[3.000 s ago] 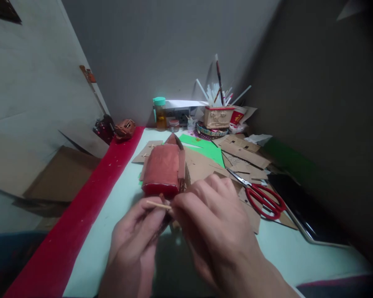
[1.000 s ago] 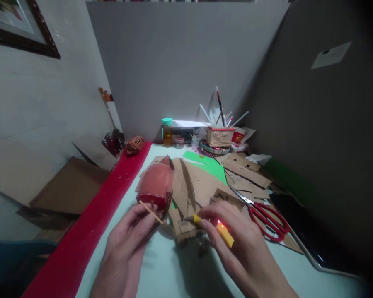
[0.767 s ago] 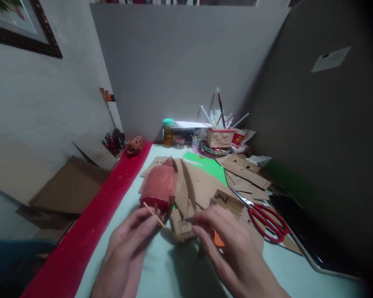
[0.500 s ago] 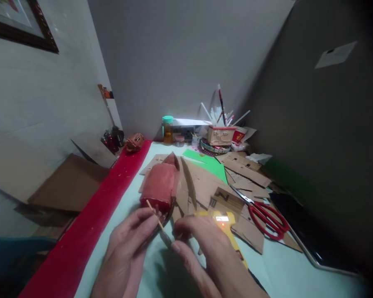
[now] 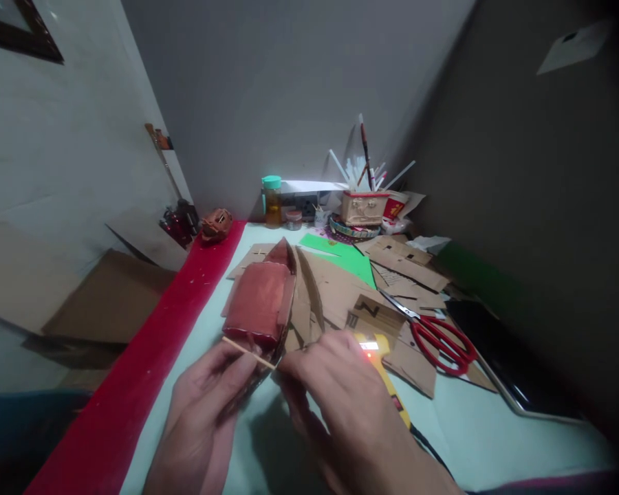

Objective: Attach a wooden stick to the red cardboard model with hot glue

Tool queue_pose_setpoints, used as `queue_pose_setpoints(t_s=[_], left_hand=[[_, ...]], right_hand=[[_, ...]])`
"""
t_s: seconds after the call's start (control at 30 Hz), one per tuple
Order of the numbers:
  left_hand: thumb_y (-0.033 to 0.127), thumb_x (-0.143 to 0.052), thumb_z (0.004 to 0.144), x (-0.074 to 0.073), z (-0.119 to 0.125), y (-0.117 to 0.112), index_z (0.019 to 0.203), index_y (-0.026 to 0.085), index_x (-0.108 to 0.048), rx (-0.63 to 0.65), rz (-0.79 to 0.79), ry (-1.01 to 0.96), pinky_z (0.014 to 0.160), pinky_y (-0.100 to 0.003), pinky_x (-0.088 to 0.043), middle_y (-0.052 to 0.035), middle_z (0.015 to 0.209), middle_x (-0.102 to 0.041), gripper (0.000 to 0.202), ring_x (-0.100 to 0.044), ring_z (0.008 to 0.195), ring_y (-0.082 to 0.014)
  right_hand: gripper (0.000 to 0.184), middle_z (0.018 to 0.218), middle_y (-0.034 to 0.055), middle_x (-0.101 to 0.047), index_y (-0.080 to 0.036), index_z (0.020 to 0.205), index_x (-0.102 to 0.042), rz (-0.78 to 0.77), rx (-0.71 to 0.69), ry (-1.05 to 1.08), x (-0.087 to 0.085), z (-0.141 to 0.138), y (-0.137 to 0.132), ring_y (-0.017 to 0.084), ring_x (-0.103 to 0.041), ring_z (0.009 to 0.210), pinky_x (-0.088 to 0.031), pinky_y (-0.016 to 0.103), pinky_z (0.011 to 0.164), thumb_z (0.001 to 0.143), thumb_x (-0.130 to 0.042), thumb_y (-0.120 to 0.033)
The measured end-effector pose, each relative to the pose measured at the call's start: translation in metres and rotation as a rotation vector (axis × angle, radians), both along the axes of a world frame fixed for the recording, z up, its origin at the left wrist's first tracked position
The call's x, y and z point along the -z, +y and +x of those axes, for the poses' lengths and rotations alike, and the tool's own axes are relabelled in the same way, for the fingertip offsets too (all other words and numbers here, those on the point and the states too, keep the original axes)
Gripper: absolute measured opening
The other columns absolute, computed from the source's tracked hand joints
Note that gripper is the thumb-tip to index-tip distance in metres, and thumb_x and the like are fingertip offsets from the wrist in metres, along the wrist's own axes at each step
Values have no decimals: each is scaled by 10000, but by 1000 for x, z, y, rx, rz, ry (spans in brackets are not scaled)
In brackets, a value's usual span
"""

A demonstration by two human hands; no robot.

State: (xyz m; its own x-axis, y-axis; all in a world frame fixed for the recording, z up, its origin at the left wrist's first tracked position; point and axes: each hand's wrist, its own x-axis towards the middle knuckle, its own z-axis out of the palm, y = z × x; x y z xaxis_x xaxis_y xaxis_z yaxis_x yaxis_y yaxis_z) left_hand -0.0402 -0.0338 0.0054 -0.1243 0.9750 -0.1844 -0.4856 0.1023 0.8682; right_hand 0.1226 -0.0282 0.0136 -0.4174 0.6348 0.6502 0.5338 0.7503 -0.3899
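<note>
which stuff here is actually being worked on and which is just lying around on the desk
In use:
left hand pinching a thin wooden stick
right hand on the yellow glue gun, at the stick's tip
red-roofed cardboard model, just behind

Lying about:
red scissors
green paper
loose cardboard pieces
pen holder
jar

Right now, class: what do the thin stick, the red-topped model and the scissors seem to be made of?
Thin stick: pale bare wood, probably; matte.
Red-topped model: brown cardboard walls, with a dull red paper or felt cover.
Scissors: shiny metal blades, glossy red handles, likely plastic.
</note>
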Motion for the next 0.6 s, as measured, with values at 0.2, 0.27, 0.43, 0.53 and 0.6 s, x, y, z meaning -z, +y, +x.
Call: queue_pose_setpoints(t_s=[0.2,0.27,0.43,0.53,0.6], left_hand=[[235,-789,790,2,6,2,864,207,-761,10,8,-1,897,-256,-566,-31,912,-783,84,-707,928,-185],[228,-774,810,1,7,1,867,213,-756,-9,-4,7,893,-219,-555,-22,923,-786,61,-708,935,-167],[268,-736,839,-3,10,-2,899,204,-747,-9,-66,-43,924,-213,-540,-38,967,-782,89,-704,982,-179],[274,-716,847,-6,11,-2,888,187,-762,1,-73,-63,872,-217,-572,-51,954,-782,106,-707,969,-195],[244,-720,833,-8,11,-3,884,179,-779,-6,-77,-72,848,-229,-595,-53,928,-788,102,-715,943,-201]], right_hand=[[142,809,63,-637,-130,965,-610,-34,-12,-6,1,0,1,199,-486,734,-354,343,717,950,-490,-55],[139,848,66,-650,-135,1018,-612,-86,-17,-17,-3,1,0,203,-503,761,-366,339,726,964,-493,-86],[121,897,58,-656,-150,1039,-608,-170,-13,18,-7,8,-1,200,-531,802,-395,321,715,974,-513,-114],[109,888,55,-650,-153,1024,-605,-165,-1,33,-6,12,-1,199,-538,797,-407,323,719,972,-517,-117],[109,886,56,-649,-159,1015,-605,-179,3,22,-7,15,-1,202,-543,797,-415,324,721,972,-512,-119]])
